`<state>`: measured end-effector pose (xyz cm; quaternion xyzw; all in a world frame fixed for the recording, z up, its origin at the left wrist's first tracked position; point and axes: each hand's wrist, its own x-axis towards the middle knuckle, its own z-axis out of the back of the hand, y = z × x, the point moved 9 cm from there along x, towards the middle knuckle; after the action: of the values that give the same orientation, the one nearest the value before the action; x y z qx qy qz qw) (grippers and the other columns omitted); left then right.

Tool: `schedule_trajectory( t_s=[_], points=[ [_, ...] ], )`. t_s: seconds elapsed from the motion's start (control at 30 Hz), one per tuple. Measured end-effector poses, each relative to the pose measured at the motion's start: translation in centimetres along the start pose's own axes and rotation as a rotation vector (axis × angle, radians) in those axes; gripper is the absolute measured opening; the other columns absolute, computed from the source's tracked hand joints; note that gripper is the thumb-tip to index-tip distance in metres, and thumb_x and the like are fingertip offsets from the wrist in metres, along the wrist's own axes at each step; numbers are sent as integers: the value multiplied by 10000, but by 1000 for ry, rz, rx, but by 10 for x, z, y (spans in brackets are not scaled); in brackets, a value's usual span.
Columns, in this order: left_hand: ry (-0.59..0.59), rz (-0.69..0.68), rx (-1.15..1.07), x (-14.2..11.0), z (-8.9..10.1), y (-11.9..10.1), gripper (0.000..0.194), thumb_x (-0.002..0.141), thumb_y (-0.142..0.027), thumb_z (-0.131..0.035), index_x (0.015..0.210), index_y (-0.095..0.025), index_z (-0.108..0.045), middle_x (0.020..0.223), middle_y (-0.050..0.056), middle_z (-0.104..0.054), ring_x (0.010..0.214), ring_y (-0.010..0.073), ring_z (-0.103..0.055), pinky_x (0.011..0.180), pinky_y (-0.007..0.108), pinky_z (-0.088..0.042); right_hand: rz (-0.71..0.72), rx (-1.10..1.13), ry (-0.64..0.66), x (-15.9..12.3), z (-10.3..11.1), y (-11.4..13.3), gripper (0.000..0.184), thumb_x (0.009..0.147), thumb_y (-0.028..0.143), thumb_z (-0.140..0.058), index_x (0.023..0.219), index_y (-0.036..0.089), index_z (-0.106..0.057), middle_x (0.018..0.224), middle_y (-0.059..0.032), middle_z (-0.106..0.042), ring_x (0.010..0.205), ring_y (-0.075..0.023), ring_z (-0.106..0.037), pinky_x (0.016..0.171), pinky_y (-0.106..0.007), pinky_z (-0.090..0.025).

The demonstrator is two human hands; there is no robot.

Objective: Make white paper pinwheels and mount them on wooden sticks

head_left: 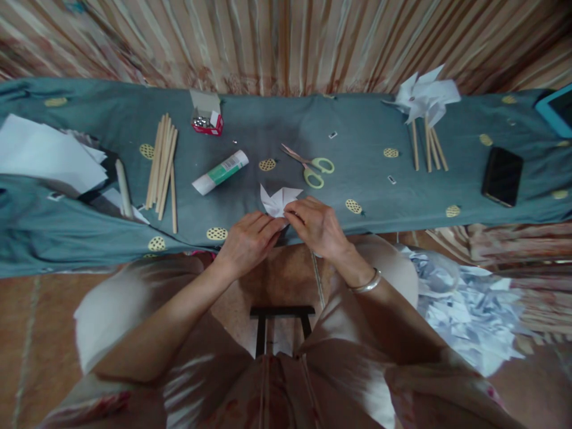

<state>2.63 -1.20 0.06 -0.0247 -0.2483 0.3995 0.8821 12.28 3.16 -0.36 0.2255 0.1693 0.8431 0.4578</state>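
A folded white paper pinwheel (277,199) lies at the near edge of the table covered with a grey-green cloth (357,179). My left hand (249,240) pinches its lower left part with closed fingers. My right hand (316,224), with a silver bangle at the wrist, pinches its right side, fingers curled onto the paper. Both hands meet at the middle of the paper.
Yellow-handled scissors (311,165) and a glue stick (220,172) lie just beyond the hands. Wooden sticks (162,167) and white paper sheets (47,155) are at left, a red pin box (207,121) behind. Finished pinwheels on sticks (426,104) and a black phone (502,176) sit right. Paper scraps (469,310) lie on the floor.
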Motion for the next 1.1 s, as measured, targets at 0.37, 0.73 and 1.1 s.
schedule_trajectory(
  t_s=[0.37,0.73,1.1],
  points=[
    [-35,-72,-13,1,4,-5,174,941,-148,-546,1053,-129,-678,954,84,-715,885,197,-629,791,324,-563,-2,-98,15,2,-4,2,209,965,217,-491,832,190,-651,798,-74,-677,797,-216,-562,776,-334,-420],
    [13,-24,-60,1,0,-1,206,959,-174,-522,1084,-141,-682,971,92,-712,907,202,-633,792,345,-564,-32,-68,4,-3,3,-1,178,956,239,-537,874,172,-679,830,-77,-702,813,-218,-615,767,-320,-445],
    [18,1,-59,2,0,1,201,963,-185,-523,1073,-153,-688,973,79,-722,894,194,-644,780,325,-561,52,13,59,-10,4,6,211,967,221,-514,936,186,-720,924,-72,-699,884,-218,-613,844,-362,-488]
  ],
)
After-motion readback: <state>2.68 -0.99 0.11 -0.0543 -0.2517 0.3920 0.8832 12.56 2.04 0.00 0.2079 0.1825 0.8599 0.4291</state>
